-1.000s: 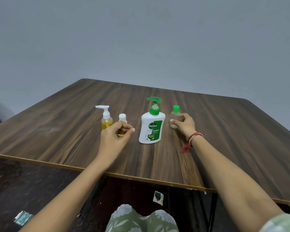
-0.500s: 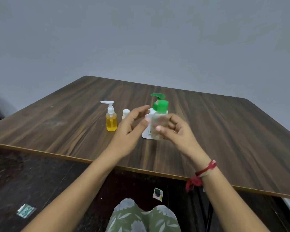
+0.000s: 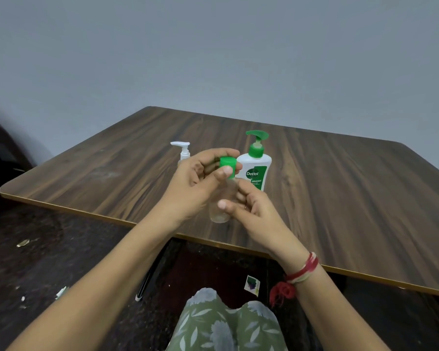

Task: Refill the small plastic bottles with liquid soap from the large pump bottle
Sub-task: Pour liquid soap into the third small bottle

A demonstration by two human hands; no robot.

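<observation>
Cap coming off, no soap moved yet.

Left to right: white pump (image 3: 181, 148) peeks out behind the left hand (image 3: 192, 188), whose thumb & fingers pinch the green cap (image 3: 227, 166). Small clear bottle (image 3: 222, 202) looks empty, held above the table (image 3: 352, 198) near its front edge. Right hand (image 3: 254, 211) is curled round the bottle's body. Big pump bottle (image 3: 256, 171) stands mid-table just behind, untouched. I'd say early stage: uncapping, filling & recapping all left.

It looked like a plain room: a dark wood-grain table (image 3: 340, 198), bare grey wall (image 3: 213, 59) (scraps littered the floor).
</observation>
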